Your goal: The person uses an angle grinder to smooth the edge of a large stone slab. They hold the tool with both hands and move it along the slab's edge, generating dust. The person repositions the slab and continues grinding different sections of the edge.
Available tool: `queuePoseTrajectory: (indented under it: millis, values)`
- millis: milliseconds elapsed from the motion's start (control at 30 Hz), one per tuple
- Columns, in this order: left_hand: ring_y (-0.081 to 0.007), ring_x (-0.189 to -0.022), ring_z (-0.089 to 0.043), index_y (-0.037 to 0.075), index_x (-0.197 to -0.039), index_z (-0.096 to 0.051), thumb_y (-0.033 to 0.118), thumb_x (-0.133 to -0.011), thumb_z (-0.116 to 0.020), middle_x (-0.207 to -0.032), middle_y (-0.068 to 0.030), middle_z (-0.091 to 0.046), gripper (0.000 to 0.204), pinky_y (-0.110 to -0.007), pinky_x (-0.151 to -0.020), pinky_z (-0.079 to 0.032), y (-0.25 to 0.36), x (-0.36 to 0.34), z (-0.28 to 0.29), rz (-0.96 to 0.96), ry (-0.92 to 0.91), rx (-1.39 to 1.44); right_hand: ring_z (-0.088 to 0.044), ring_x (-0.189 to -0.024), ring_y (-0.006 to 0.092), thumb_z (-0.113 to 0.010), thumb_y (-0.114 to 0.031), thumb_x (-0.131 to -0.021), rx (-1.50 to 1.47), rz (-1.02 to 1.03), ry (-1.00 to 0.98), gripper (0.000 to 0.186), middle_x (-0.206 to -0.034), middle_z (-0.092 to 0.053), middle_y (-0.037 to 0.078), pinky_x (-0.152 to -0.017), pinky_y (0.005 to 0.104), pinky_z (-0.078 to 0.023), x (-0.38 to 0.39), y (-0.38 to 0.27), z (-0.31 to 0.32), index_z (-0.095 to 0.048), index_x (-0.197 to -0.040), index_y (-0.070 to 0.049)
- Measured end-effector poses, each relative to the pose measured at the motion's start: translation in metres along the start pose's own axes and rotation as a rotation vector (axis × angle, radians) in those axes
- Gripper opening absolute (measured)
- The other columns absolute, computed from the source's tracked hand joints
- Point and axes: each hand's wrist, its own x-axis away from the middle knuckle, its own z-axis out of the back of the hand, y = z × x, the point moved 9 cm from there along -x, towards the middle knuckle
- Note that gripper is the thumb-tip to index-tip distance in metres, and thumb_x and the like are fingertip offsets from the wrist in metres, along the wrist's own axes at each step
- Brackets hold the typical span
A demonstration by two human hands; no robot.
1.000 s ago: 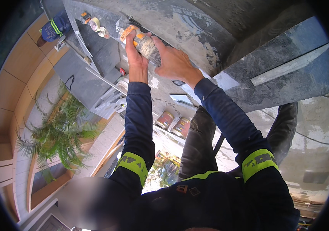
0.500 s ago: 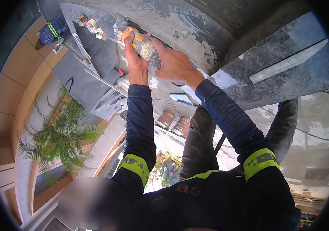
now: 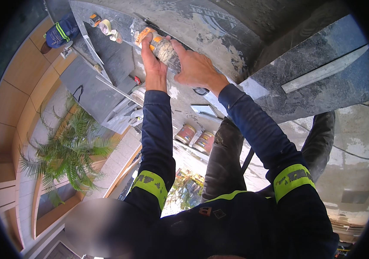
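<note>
A dust-caked power tool [image 3: 166, 51] with orange parts lies across the dusty grey panel [image 3: 210, 41] at the top middle. My left hand [image 3: 153, 68] wraps round its left side, the thumb up along the orange end. From the right, my right hand [image 3: 198, 69] grips the dark end of the body, index finger and thumb spread along it. The tool's underside and the fingers beneath it are hidden. Left of the tool on the same surface are a roll of tape [image 3: 105, 27] and a small orange-and-black item [image 3: 94, 20].
A flat pale strip [image 3: 325, 69] rests on the grey slab at right. Two reddish cans [image 3: 203, 142] stand below, near my leg. Leaning panels [image 3: 81, 84], a palm [image 3: 70, 146] and dark blue clothing with a bright stripe [image 3: 59, 32] are at left. A cable [image 3: 353, 154] crosses the floor.
The view has shifted very slightly, so the surroundings sit a little differently in the picture. Both hands stay on the power tool, with hardly any movement.
</note>
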Motion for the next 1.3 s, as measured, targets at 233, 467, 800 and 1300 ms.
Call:
queuePoseTrajectory:
  millis: [233, 467, 800, 1300]
  values:
    - [-0.0336, -0.095, -0.079, 0.011, -0.137, -0.064, 0.031, -0.100, -0.078, -0.105, -0.0137, -0.074, 0.044, -0.049, -0.081, -0.069, -0.002, 0.007, -0.002, -0.005, -0.002, 0.012, -0.078, -0.100, 0.0482, -0.081, -0.019, -0.076, -0.020, 0.005, 0.012, 0.114, -0.107, -0.078, 0.028, -0.089, 0.0561, -0.061, 0.009, 0.001, 0.001, -0.028, -0.176, -0.006]
    - [-0.0342, -0.095, -0.079, 0.010, -0.138, -0.064, 0.029, -0.100, -0.077, -0.104, -0.0157, -0.074, 0.045, -0.049, -0.085, -0.068, -0.006, 0.012, -0.004, 0.006, -0.014, 0.014, -0.078, -0.102, 0.0485, -0.081, -0.019, -0.075, -0.020, 0.009, 0.009, 0.116, -0.108, -0.078, 0.028, -0.091, 0.0562, -0.061, 0.015, 0.002, 0.004, -0.027, -0.177, -0.005]
    - [-0.0343, -0.094, -0.078, 0.008, -0.134, -0.064, 0.029, -0.099, -0.078, -0.104, -0.0148, -0.073, 0.043, -0.049, -0.085, -0.068, -0.007, 0.017, -0.008, -0.018, -0.015, 0.014, -0.078, -0.103, 0.0488, -0.081, -0.017, -0.075, -0.012, 0.001, 0.012, 0.115, -0.111, -0.078, 0.028, -0.092, 0.0564, -0.060, 0.020, 0.002, 0.005, -0.027, -0.177, -0.006]
    - [-0.0328, -0.091, -0.077, 0.009, -0.136, -0.065, 0.029, -0.099, -0.079, -0.108, -0.0111, -0.072, 0.044, -0.049, -0.080, -0.069, -0.007, 0.014, -0.005, -0.040, 0.017, 0.030, -0.077, -0.106, 0.0483, -0.080, -0.018, -0.076, -0.003, -0.012, -0.005, 0.115, -0.112, -0.078, 0.028, -0.093, 0.0552, -0.060, 0.015, 0.005, 0.002, -0.028, -0.177, -0.005]
